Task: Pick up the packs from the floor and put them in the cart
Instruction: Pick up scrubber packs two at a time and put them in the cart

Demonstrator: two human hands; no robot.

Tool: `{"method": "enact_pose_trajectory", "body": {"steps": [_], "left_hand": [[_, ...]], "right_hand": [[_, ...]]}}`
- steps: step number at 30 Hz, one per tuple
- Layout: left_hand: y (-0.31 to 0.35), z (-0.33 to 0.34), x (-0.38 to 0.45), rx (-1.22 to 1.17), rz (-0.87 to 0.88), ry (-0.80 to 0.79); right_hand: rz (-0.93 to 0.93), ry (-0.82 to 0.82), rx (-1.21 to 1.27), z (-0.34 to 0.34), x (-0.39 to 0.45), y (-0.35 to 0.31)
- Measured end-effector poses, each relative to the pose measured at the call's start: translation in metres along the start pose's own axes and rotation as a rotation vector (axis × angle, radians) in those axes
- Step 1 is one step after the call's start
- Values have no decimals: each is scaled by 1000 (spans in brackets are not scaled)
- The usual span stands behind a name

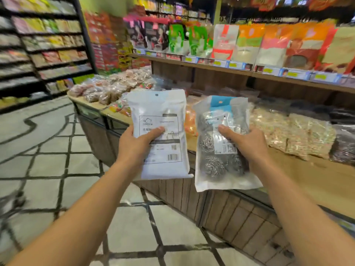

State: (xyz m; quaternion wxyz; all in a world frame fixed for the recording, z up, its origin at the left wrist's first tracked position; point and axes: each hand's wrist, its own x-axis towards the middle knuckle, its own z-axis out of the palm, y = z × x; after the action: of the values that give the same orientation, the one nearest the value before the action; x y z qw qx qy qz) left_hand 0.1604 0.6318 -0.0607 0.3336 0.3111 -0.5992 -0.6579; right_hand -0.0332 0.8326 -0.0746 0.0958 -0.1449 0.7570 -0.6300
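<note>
Shop aisle: left hand (137, 144) pinching white pack (159, 135); right hand (245, 144) pinching scourer pack (219, 150).

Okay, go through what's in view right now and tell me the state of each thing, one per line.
Left hand: grips the white pack.
White pack: held upright, printed back toward camera, sealed.
Right hand: grips the scourer pack.
Scourer pack: held upright, slightly tilted, steel scourers visible inside.
Cart: not in view.
</note>
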Motion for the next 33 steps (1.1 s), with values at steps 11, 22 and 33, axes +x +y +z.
{"method": "enact_pose_trajectory", "body": {"steps": [11,22,33], "left_hand": [[7,-129,140,37,-31,372],[0,-280,225,23,-81,660],[-1,-463,334,29,-80,748]], "right_hand": [[-52,-354,44,252,138,-22],[-136,-661,-15,481,162,-62],[-152,-801,-56,708,156,-112]]}}
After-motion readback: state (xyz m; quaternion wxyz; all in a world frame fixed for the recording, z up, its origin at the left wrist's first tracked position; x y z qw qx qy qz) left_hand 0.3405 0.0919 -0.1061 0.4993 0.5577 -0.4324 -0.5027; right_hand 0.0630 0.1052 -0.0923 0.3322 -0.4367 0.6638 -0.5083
